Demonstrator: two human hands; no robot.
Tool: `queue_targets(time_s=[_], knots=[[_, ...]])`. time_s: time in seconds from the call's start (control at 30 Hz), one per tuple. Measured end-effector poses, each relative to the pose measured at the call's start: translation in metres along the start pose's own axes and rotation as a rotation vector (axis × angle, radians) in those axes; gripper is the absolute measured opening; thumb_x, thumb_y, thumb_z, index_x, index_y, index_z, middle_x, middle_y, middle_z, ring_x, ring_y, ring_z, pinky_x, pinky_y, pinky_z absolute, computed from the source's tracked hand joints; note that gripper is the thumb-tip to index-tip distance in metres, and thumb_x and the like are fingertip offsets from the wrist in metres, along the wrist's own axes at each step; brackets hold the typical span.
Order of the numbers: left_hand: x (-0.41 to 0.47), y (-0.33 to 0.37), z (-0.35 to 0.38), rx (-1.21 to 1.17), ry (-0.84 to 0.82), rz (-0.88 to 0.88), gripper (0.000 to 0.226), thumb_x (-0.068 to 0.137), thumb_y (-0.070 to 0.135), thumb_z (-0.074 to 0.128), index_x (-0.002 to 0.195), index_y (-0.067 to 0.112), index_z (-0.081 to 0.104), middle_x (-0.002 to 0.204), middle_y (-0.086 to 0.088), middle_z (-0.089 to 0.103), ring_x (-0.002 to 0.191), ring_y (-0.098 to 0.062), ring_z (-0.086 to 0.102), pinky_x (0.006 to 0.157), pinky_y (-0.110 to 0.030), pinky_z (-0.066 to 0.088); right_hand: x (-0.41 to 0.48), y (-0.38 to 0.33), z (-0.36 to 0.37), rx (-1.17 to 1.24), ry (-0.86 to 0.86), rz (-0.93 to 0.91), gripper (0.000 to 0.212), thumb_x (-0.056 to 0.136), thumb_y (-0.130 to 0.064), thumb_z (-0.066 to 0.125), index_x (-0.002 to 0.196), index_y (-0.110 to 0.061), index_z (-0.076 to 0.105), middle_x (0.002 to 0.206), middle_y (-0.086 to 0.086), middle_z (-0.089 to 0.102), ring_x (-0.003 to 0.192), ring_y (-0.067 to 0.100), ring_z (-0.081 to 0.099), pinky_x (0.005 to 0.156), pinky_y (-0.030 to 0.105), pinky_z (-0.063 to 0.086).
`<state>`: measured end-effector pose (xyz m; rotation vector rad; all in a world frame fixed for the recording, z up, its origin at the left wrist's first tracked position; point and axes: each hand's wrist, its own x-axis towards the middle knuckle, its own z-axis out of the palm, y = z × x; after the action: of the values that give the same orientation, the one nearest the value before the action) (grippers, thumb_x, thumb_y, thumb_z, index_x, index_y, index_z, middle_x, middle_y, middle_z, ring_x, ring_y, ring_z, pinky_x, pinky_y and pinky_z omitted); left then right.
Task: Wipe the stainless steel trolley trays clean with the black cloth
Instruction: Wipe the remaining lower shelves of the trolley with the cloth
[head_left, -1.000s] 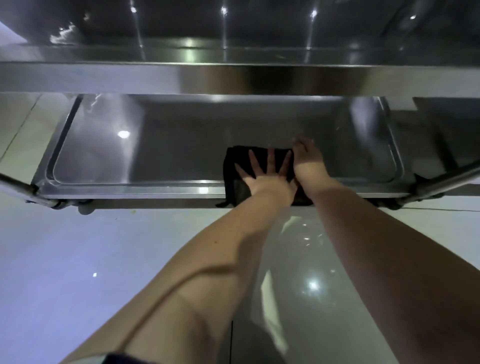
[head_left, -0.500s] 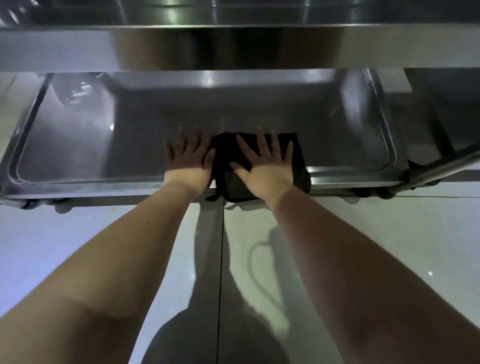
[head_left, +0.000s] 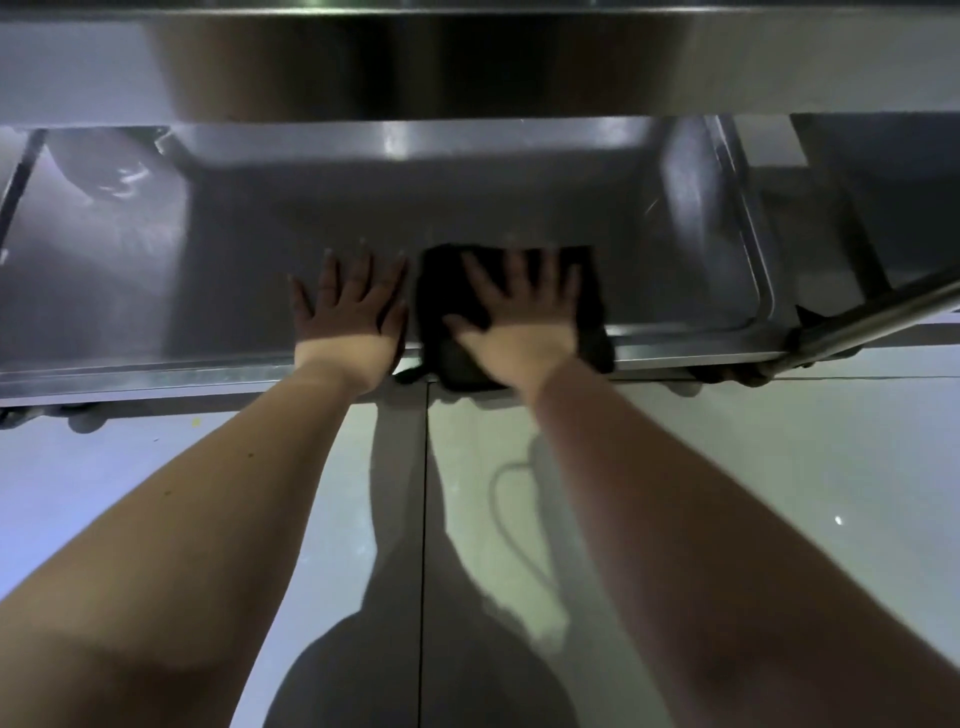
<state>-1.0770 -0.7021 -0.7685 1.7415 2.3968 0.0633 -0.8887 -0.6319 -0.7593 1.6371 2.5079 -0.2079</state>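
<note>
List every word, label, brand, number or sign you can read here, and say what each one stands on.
None: no text can be read in this view.
The lower tray, the upper tray, the black cloth under the right hand, and the floor show no print.
The bright marks on the steel are reflections, not lettering.

Black cloth (head_left: 589, 291), silver-grey steel tray (head_left: 156, 270), pale glossy floor (head_left: 779, 467).

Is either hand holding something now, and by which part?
Nothing is gripped. The right hand presses flat on the black cloth's middle; the left hand lies flat on the bare trolley tray.
</note>
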Motion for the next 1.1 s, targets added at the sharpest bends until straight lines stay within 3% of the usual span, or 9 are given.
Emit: queue_targets(time_s=[0.07, 0.17, 0.4, 0.5, 0.67, 0.87, 1.1], knots=[[0.001, -0.001, 0.000, -0.007, -0.005, -0.014, 0.059, 0.100, 0.037, 0.030, 0.156, 0.036, 0.009, 0.165, 0.006, -0.002, 0.151, -0.029, -0.006, 0.116, -0.060, -0.006, -0.004, -0.028, 0.000, 0.032, -0.011, -0.090, 0.071, 0.085, -0.078, 0.022, 0.150, -0.054, 0.003, 0.165, -0.004, -0.006, 0.148, 0.040, -0.012, 0.113, 0.060, -0.014], [-0.001, 0.000, 0.000, -0.025, 0.001, -0.012, 0.056, 0.101, 0.043, 0.027, 0.153, 0.045, 0.007, 0.165, 0.007, -0.003, 0.151, -0.028, -0.005, 0.117, -0.059, -0.006, 0.003, 0.005, -0.002, 0.037, 0.004, -0.107, 0.071, 0.084, -0.080, 0.022, 0.148, -0.057, 0.001, 0.164, -0.010, -0.006, 0.149, 0.035, -0.012, 0.115, 0.058, -0.012], [-0.002, 0.001, -0.001, -0.007, 0.001, 0.003, 0.054, 0.101, 0.049, 0.023, 0.150, 0.053, 0.000, 0.165, 0.008, -0.005, 0.150, -0.030, -0.006, 0.116, -0.061, -0.004, -0.006, 0.178, -0.012, -0.015, -0.053, 0.246, 0.072, 0.086, -0.079, 0.021, 0.149, -0.054, -0.003, 0.165, -0.009, -0.006, 0.150, 0.033, -0.007, 0.118, 0.056, -0.005], [-0.005, 0.001, 0.000, -0.016, -0.001, 0.009, 0.054, 0.101, 0.049, 0.022, 0.150, 0.053, 0.001, 0.165, 0.007, -0.002, 0.150, -0.031, -0.005, 0.115, -0.062, -0.005, -0.019, 0.178, -0.006, -0.034, -0.050, 0.229, 0.074, 0.081, -0.079, 0.015, 0.148, -0.056, -0.006, 0.164, -0.009, -0.007, 0.150, 0.034, -0.008, 0.118, 0.055, -0.005], [-0.008, -0.002, 0.004, -0.002, 0.030, 0.018, 0.051, 0.101, 0.050, 0.021, 0.149, 0.054, 0.004, 0.165, 0.007, 0.002, 0.150, -0.032, -0.001, 0.115, -0.062, -0.002, -0.016, 0.164, 0.000, -0.047, -0.068, 0.121, 0.068, 0.073, -0.083, -0.001, 0.131, -0.064, -0.031, 0.165, -0.006, -0.007, 0.149, 0.037, -0.007, 0.116, 0.056, -0.007], [-0.006, -0.002, 0.005, 0.002, 0.052, 0.019, 0.052, 0.098, 0.055, 0.013, 0.149, 0.056, 0.004, 0.165, 0.007, 0.005, 0.150, -0.031, 0.000, 0.115, -0.061, 0.002, 0.064, 0.169, -0.017, -0.021, 0.049, 0.139, 0.068, 0.088, -0.077, 0.015, 0.150, -0.053, 0.000, 0.165, -0.003, -0.003, 0.149, 0.038, -0.007, 0.117, 0.058, -0.005], [-0.006, -0.002, 0.007, -0.009, 0.068, 0.001, 0.051, 0.096, 0.058, 0.011, 0.147, 0.060, 0.001, 0.164, 0.013, 0.000, 0.151, -0.025, -0.003, 0.117, -0.057, -0.002, 0.126, 0.170, -0.038, 0.078, 0.032, 0.249, 0.068, 0.092, -0.075, 0.019, 0.153, -0.049, 0.004, 0.165, -0.003, -0.004, 0.149, 0.039, -0.007, 0.117, 0.061, -0.005]])
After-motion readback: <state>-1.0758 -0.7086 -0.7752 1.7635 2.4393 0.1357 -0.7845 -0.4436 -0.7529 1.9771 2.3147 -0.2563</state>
